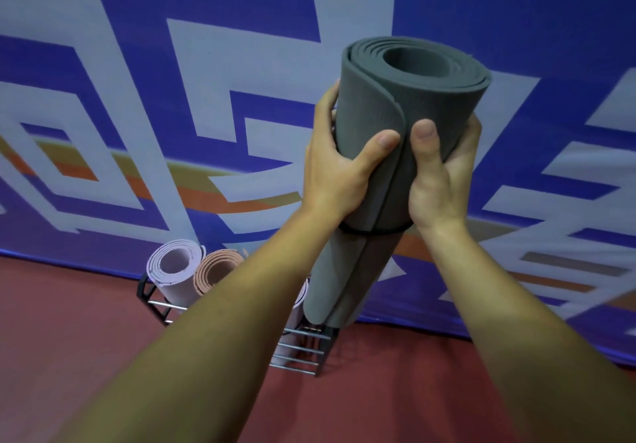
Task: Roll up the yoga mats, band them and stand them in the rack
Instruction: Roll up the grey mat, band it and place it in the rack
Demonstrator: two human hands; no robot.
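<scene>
I hold a rolled grey yoga mat (409,98) upright in front of me, above the right end of the metal rack (303,356). A black band (375,231) circles the roll just below my hands. My left hand (339,167) grips the roll from the left, thumb across its front. From the right, my right hand (444,174) grips it with the thumb pointing up. In the rack's left part stand a lilac rolled mat (173,267) and a peach rolled mat (215,270). Another pale roll (299,308) is partly hidden behind my left arm.
The rack stands on a dark red floor (86,332) against a blue banner wall (241,64) with large white characters. The grey mat's lower end hangs over the rack's right side, near its horizontal bars.
</scene>
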